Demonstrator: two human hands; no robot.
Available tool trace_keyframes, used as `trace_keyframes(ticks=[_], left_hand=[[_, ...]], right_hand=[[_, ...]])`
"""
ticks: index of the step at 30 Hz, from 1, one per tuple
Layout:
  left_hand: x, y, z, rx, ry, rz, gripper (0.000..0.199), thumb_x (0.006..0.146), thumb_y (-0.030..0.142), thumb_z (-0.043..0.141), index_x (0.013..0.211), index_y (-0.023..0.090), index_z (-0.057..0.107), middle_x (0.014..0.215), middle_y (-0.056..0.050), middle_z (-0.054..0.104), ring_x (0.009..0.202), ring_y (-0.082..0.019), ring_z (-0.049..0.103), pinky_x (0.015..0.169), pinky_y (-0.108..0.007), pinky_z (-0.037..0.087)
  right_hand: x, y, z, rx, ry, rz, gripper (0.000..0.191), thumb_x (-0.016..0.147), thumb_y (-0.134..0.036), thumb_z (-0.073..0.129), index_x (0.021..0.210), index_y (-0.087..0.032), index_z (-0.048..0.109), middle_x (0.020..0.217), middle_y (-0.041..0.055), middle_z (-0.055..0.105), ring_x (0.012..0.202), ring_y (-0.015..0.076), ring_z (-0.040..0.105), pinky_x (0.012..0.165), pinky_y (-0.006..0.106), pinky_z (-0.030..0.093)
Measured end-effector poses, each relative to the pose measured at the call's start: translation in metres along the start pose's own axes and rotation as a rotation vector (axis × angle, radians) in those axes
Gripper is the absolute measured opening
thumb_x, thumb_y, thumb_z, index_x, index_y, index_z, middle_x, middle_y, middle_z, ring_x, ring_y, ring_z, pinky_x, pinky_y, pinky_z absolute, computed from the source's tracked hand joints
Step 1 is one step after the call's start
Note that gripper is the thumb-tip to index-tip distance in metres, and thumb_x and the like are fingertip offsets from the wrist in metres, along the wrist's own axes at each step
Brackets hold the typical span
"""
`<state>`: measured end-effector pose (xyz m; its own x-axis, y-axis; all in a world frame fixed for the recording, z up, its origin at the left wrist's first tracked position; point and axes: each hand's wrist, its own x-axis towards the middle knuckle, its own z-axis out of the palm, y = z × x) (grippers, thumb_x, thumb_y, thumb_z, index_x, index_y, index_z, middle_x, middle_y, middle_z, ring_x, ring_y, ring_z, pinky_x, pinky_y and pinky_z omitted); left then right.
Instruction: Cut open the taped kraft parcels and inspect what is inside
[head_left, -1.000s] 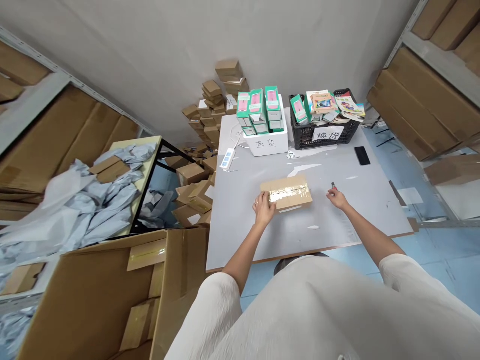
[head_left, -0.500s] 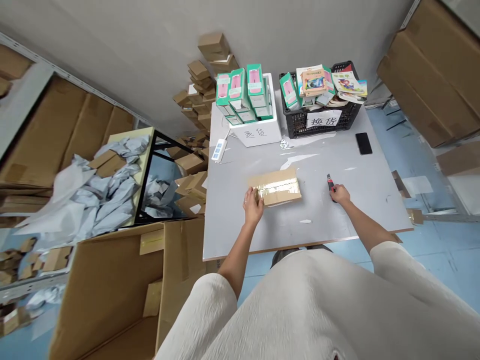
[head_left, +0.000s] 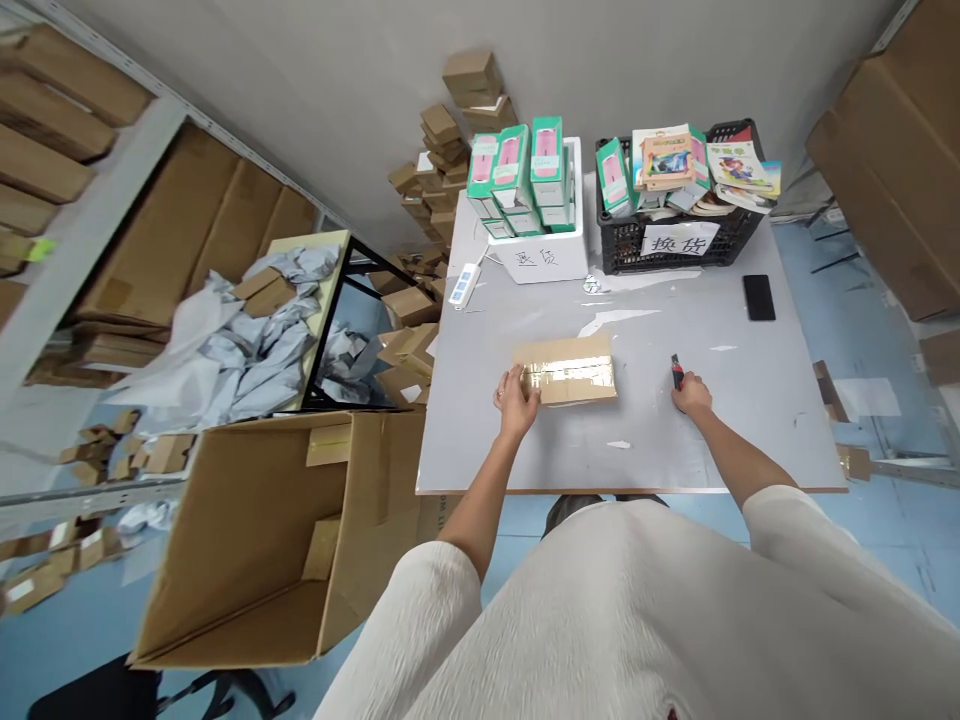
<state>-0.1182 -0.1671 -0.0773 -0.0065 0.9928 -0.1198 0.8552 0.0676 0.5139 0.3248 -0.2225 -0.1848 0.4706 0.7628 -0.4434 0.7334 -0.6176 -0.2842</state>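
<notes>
head view, from over the shoulder of someone in a pale sleeved top, standing at a grey worktop (head_left: 739, 420). a flat cardboard parcel (head_left: 566, 370) with a band of clear tape across its top lies near the front of the worktop, square to the edge, likely so it sits within easy reach. the left hand (head_left: 516, 402) rests on its left end, open and palm down rather than closed around it, as though pinning it so it won't slide. the right hand (head_left: 691, 393) lies apart from the parcel, to its right, with a small red-and-black knife (head_left: 678, 372) just at the fingers; it looks partly curled, but i can't tell whether it really grips the knife. further back, a white foam box (head_left: 551, 268) holds upright green cartons (head_left: 516, 170), and a black crate (head_left: 622, 250) holds more cartons and books (head_left: 664, 158). both carry handwritten signs, perhaps to keep their contents sorted. a power strip (head_left: 467, 286) and a phone (head_left: 759, 297) sit near the far corners, out of the way of the parcel
</notes>
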Motion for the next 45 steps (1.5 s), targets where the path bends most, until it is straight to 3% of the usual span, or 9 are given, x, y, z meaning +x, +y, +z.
trace_keyframes(ticks=[3, 6, 11, 15, 17, 20, 26, 32, 45], left_hand=[[-0.001, 0.001, -0.001, -0.014, 0.034, -0.046, 0.078, 0.096, 0.038, 0.067, 0.168, 0.030, 0.038, 0.176, -0.014, 0.043, 0.166, -0.038, 0.032, 0.134, -0.062, 0.026], [-0.003, 0.000, 0.000, -0.032, 0.057, -0.082, 0.067, 0.094, 0.044, 0.072, 0.156, 0.029, 0.050, 0.164, -0.016, 0.050, 0.156, -0.038, 0.043, 0.129, -0.059, 0.034], [-0.007, 0.001, 0.002, -0.031, 0.058, -0.071, 0.032, 0.098, 0.045, 0.072, 0.124, 0.027, 0.066, 0.140, -0.014, 0.061, 0.139, -0.037, 0.054, 0.120, -0.056, 0.042], [-0.009, 0.002, 0.002, -0.030, 0.044, -0.002, 0.031, 0.102, 0.043, 0.068, 0.129, 0.027, 0.068, 0.143, -0.016, 0.060, 0.137, -0.038, 0.055, 0.117, -0.054, 0.043], [-0.011, 0.002, 0.001, -0.036, 0.035, 0.037, 0.036, 0.103, 0.042, 0.066, 0.136, 0.027, 0.067, 0.146, -0.017, 0.060, 0.137, -0.038, 0.055, 0.116, -0.054, 0.043], [-0.015, -0.001, 0.001, -0.039, 0.022, 0.100, 0.042, 0.106, 0.039, 0.061, 0.146, 0.026, 0.065, 0.149, -0.018, 0.060, 0.139, -0.038, 0.054, 0.117, -0.053, 0.042], [-0.018, -0.009, 0.002, -0.055, -0.004, 0.234, 0.046, 0.108, 0.030, 0.053, 0.152, 0.028, 0.066, 0.149, -0.017, 0.062, 0.142, -0.035, 0.053, 0.122, -0.054, 0.037], [-0.016, -0.012, 0.001, -0.076, -0.007, 0.299, 0.043, 0.108, 0.031, 0.054, 0.148, 0.028, 0.069, 0.149, -0.017, 0.063, 0.139, -0.035, 0.054, 0.124, -0.054, 0.036], [-0.014, -0.016, 0.004, -0.147, 0.004, 0.335, 0.041, 0.107, 0.030, 0.056, 0.145, 0.030, 0.072, 0.146, -0.016, 0.064, 0.137, -0.036, 0.055, 0.122, -0.055, 0.037]], right_hand=[[-0.004, -0.008, -0.011, 0.096, 0.021, 0.070, 0.045, 0.087, -0.031, 0.073, 0.129, -0.022, 0.059, 0.120, 0.0158, 0.072, 0.104, 0.0325, 0.071, 0.089, 0.043, 0.056], [-0.009, -0.024, -0.028, 0.227, 0.053, 0.038, 0.051, 0.087, -0.033, 0.070, 0.135, -0.024, 0.056, 0.111, 0.0100, 0.076, 0.100, 0.0307, 0.072, 0.087, 0.039, 0.055], [-0.018, -0.079, -0.064, 0.394, 0.172, -0.183, 0.042, 0.095, -0.039, 0.059, 0.132, -0.021, 0.065, 0.116, 0.0140, 0.079, 0.106, 0.0314, 0.073, 0.093, 0.038, 0.056], [-0.040, -0.139, -0.086, 0.443, 0.082, -0.413, 0.048, 0.106, -0.048, 0.047, 0.139, -0.020, 0.067, 0.108, 0.0100, 0.081, 0.091, 0.0286, 0.075, 0.088, 0.039, 0.059], [-0.057, -0.168, -0.092, 0.382, -0.002, -0.598, 0.048, 0.107, -0.049, 0.048, 0.140, -0.021, 0.069, 0.118, 0.0093, 0.082, 0.096, 0.0280, 0.076, 0.090, 0.038, 0.059], [-0.082, -0.208, -0.094, 0.123, -0.060, -0.859, 0.043, 0.110, -0.042, 0.050, 0.141, -0.024, 0.074, 0.136, 0.0098, 0.079, 0.121, 0.0304, 0.072, 0.104, 0.039, 0.054], [-0.111, -0.266, -0.084, -0.331, -0.033, -0.955, 0.037, 0.113, -0.033, 0.048, 0.132, -0.021, 0.078, 0.129, 0.0134, 0.080, 0.116, 0.0300, 0.072, 0.097, 0.036, 0.049], [-0.122, -0.292, -0.077, -0.525, -0.030, -0.971, 0.032, 0.112, -0.029, 0.049, 0.122, -0.018, 0.078, 0.117, 0.0142, 0.081, 0.107, 0.0290, 0.071, 0.090, 0.035, 0.043], [-0.120, -0.297, -0.069, -0.624, 0.003, -0.963, 0.032, 0.114, -0.030, 0.050, 0.123, -0.020, 0.078, 0.115, 0.0153, 0.080, 0.103, 0.0283, 0.071, 0.089, 0.035, 0.042]])
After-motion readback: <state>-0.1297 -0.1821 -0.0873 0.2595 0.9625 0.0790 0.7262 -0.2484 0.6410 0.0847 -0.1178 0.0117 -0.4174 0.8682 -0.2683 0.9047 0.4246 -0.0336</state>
